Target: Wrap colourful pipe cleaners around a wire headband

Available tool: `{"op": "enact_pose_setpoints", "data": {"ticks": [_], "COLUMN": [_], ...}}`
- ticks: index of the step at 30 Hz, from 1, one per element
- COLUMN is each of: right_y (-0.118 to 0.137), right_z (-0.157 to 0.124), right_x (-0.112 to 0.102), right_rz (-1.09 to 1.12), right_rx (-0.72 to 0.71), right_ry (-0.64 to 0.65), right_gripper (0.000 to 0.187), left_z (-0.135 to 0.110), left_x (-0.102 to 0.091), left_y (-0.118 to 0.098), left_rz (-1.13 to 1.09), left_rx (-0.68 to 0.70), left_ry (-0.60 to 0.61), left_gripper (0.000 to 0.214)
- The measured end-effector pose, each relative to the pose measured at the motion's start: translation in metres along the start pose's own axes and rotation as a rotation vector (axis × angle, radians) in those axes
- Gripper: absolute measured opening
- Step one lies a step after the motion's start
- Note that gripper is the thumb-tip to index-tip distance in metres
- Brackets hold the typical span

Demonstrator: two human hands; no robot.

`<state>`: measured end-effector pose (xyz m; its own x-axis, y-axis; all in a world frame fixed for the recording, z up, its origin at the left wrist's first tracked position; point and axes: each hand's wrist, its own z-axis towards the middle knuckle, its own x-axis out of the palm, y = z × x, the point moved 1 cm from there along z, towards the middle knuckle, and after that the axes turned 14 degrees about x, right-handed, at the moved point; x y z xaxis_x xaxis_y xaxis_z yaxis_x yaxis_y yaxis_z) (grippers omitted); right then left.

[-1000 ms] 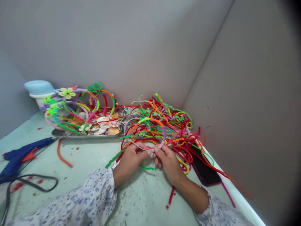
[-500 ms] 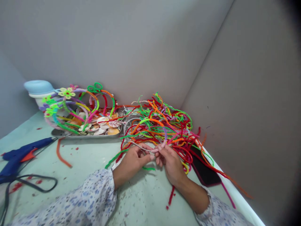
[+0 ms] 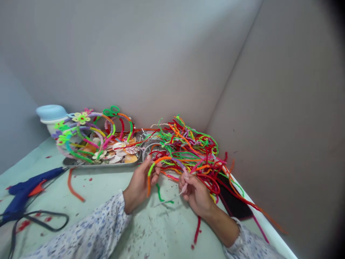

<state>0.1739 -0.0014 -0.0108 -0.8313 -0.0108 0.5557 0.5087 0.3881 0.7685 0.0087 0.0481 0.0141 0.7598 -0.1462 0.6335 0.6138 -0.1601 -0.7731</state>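
Observation:
My left hand (image 3: 140, 183) pinches an orange-and-green pipe cleaner (image 3: 150, 172) that arcs up out of the tangled heap of coloured pipe cleaners (image 3: 188, 151). My right hand (image 3: 195, 192) is closed on a thin pale pink pipe cleaner (image 3: 184, 187) whose bare wire end trails down to the left over the table. Both hands sit at the near edge of the heap, a short gap apart.
A metal tray (image 3: 102, 163) holds shells and finished pipe-cleaner headbands (image 3: 88, 133). A blue glue gun (image 3: 27, 187) with a black cord lies at the left. A dark phone (image 3: 233, 203) lies under the heap at the right. A pale blue-lidded pot (image 3: 51, 113) stands behind. Grey walls enclose the corner.
My hands have separated. The left rose toward the heap and now holds an orange-and-green pipe cleaner; the right keeps the pink one. The camera tilted slightly, shifting everything down.

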Motion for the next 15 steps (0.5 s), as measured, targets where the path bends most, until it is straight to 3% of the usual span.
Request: {"op": "enact_pose_setpoints", "data": {"ticks": [5, 15], "right_y": [0.0, 0.005], "right_z": [0.002, -0.003], "right_x": [-0.002, -0.009], "right_rz": [-0.029, -0.014], "right_rx": [-0.006, -0.059], "right_ry": [-0.045, -0.091], "right_gripper": [0.021, 0.014], "left_z": [0.006, 0.004], "left_x": [-0.006, -0.01], "left_y": [0.001, 0.008], "left_rz": [0.054, 0.056], "left_rx": [0.026, 0.048], "left_ry": [-0.021, 0.033], "left_gripper": [0.017, 0.024]}}
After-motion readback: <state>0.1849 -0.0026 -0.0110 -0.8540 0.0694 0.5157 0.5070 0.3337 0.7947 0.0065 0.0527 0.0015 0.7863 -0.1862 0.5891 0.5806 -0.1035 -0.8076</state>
